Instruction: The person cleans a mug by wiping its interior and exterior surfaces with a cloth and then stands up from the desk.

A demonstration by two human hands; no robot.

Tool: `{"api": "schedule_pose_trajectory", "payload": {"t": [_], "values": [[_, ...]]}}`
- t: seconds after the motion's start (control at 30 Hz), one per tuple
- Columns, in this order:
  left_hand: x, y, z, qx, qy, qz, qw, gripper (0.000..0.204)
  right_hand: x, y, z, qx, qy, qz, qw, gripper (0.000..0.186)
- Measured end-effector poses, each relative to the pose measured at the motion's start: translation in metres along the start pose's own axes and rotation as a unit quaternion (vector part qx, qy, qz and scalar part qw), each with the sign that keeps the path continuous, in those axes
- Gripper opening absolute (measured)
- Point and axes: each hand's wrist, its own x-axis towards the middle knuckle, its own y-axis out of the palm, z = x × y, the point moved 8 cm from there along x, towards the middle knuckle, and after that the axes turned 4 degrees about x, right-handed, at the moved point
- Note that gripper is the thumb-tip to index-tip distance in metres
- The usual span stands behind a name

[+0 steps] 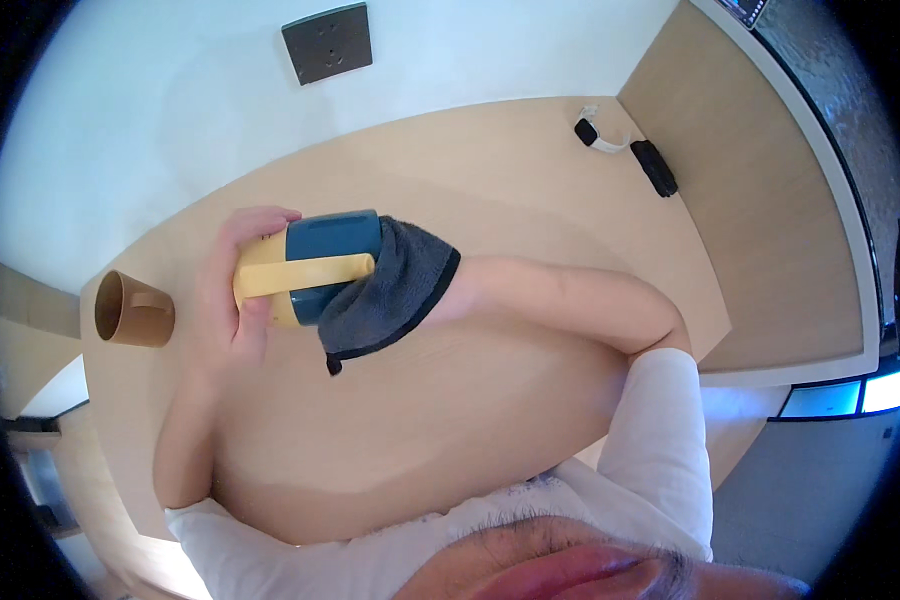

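A blue and yellow jug-like container [328,232] with a yellow handle lies sideways in the air above the desk. My left hand [238,290] is closed around its yellow end at the left. My right hand [440,295] is mostly under a dark grey cloth [390,300] with a black border, pressed to the blue end of the container; its fingers are hidden by the cloth. A brown mug [133,310] stands on the desk to the left of my left hand.
The light wooden desk [410,440] has a white wall behind it and a wooden side panel [770,230] at right. A watch with a pale strap [605,140] and a black case [654,168] lie in the back right corner. A dark plate is on the wall.
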Motion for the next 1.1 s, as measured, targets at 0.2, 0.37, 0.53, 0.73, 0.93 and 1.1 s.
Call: {"api": "schedule_pose_trajectory", "payload": {"t": [0.2, 0.37, 0.53, 0.73, 0.93, 1.1], "values": [[-0.009, 0.005, 0.004, -0.023, -0.046, -0.030, 0.998, 0.056, -0.006, 0.009, -0.001, -0.101, -0.074, 0.013, 0.992, 0.015], [-0.016, 0.005, 0.016, -0.108, -0.192, -0.067, 0.973, 0.052, -0.025, 0.010, -0.017, 0.006, -0.003, 0.062, 0.998, 0.013], [-0.022, 0.020, 0.045, -0.252, -0.344, 0.102, 0.899, 0.052, -0.032, 0.016, -0.008, -0.186, -0.136, 0.025, 0.973, 0.012], [-0.003, 0.012, 0.020, -0.218, -0.197, -0.073, 0.953, 0.070, -0.020, 0.004, 0.034, -0.209, -0.206, -0.041, 0.955, 0.015], [-0.011, 0.000, 0.014, -0.049, 0.031, -0.052, 0.997, 0.085, -0.017, 0.000, -0.021, -0.010, -0.002, 0.034, 0.999, 0.020], [-0.024, 0.007, 0.022, -0.071, 0.003, -0.042, 0.997, 0.078, -0.017, 0.012, -0.015, -0.055, -0.089, 0.026, 0.994, 0.020]]}}
